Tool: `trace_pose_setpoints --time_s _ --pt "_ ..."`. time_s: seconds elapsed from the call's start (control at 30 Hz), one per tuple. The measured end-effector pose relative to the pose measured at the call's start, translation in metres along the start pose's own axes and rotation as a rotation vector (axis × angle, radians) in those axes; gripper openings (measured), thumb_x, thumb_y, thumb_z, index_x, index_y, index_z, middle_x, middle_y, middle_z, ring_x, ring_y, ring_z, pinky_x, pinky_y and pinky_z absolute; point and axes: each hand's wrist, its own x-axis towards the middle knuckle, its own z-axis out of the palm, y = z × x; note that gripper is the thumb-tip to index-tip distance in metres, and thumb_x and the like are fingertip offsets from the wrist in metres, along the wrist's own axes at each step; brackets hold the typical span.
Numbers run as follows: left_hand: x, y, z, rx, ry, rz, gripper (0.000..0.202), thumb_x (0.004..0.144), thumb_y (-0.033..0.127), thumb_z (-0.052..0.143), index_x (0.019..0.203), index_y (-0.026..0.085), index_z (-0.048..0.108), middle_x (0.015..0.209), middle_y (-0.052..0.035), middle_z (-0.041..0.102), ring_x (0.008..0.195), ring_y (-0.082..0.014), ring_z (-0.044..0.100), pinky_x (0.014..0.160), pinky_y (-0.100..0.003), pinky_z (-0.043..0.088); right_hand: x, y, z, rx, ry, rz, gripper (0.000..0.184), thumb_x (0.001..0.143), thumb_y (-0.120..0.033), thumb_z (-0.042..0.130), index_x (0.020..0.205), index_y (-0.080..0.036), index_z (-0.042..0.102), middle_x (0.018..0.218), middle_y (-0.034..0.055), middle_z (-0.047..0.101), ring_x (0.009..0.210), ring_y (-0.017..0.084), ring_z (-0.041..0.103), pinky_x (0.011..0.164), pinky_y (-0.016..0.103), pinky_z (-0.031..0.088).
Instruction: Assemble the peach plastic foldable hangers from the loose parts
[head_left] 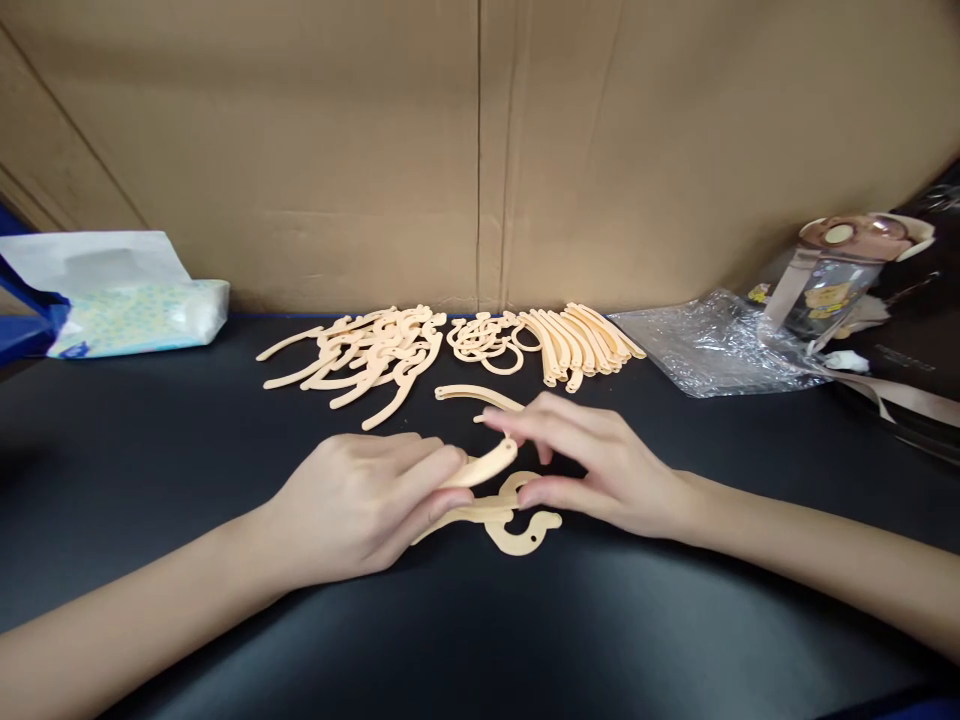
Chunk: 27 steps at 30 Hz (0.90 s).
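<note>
Both your hands meet near the middle of the black bench (150,480), forearms coming in from the near left and near right corners with the wrists low on its surface. Your left hand (360,505) lies palm down, fingers stretched to the right and closed with the thumb on the left end of a beige curved strip (487,464), which tilts up toward the right. Your right hand (600,470) arches over from the other side. Its index fingertip touches the raised right tip of that strip and its thumb presses against the loop of a hooked piece (519,532) lying flat just beneath. You cannot tell whether this hand truly grips or only steadies. The other right fingers curl loosely above.

Just beyond your fingers one loose strip (472,394) rests alone. Farther back, along the cardboard wall (337,150), sit a tangled pile of hooked pieces (360,360), a cluster of rings (484,338) and a neat row of strips (581,340).

At far left a tissue pack (135,305) shows a speckled blue-green print, with no words you can read. At far right a crumpled clear bag (705,345) lies beside a tilted bottle (832,270) with a pinkish lid. The bottle's label carries a small cartoon figure, its lettering too small to make out.
</note>
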Motion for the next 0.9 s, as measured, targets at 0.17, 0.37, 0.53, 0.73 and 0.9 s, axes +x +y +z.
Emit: trace_pose_setpoints --time_s 0.17,0.37,0.53,0.73,0.9 --pt "0.006 0.006 -0.001 0.126 0.049 0.159 0.017 0.099 0.027 0.043 0.086 0.018 0.051 0.065 0.0029 0.057 0.051 -0.0124 0.046 0.049 -0.028 0.031 0.001 -0.008 0.004 -0.046 -0.027 -0.141 0.023 0.095 -0.031 0.055 0.106 -0.015 0.065 0.092 0.0037 0.068 0.081 0.010 0.062 0.075 0.021 0.049" --pt "0.002 0.002 0.001 0.088 0.041 0.068 0.017 0.097 0.029 0.048 0.084 0.019 0.053 0.064 0.0035 0.057 0.052 -0.0113 0.049 0.050 -0.026 0.033 0.001 -0.005 0.003 -0.070 0.012 -0.147 0.020 0.097 -0.026 0.051 0.103 -0.013 0.064 0.091 0.0054 0.070 0.082 0.012 0.065 0.075 0.022 0.051" --pt "-0.001 -0.003 0.002 0.047 0.057 -0.044 0.014 0.096 0.032 0.050 0.095 0.019 0.054 0.070 0.0027 0.063 0.058 -0.0119 0.058 0.054 -0.025 0.037 0.001 0.000 0.002 -0.087 0.088 -0.071 0.024 0.098 -0.022 0.047 0.117 -0.015 0.059 0.099 0.0063 0.071 0.085 0.011 0.066 0.076 0.022 0.052" --pt "0.004 0.005 0.001 0.086 0.021 0.049 0.018 0.098 0.031 0.043 0.088 0.020 0.052 0.065 0.0036 0.058 0.053 -0.0117 0.052 0.050 -0.026 0.033 0.000 -0.004 0.005 -0.091 0.066 -0.201 0.022 0.094 -0.022 0.056 0.115 -0.015 0.060 0.101 0.0062 0.074 0.089 0.013 0.069 0.079 0.023 0.052" --pt "0.002 0.006 0.001 0.052 0.001 0.006 0.020 0.096 0.019 0.035 0.078 0.021 0.043 0.061 0.0035 0.050 0.050 -0.0115 0.044 0.048 -0.026 0.032 0.000 0.003 0.000 -0.091 0.105 -0.064 0.022 0.094 -0.029 0.058 0.109 -0.014 0.061 0.080 0.0010 0.071 0.073 0.010 0.065 0.070 0.023 0.049"
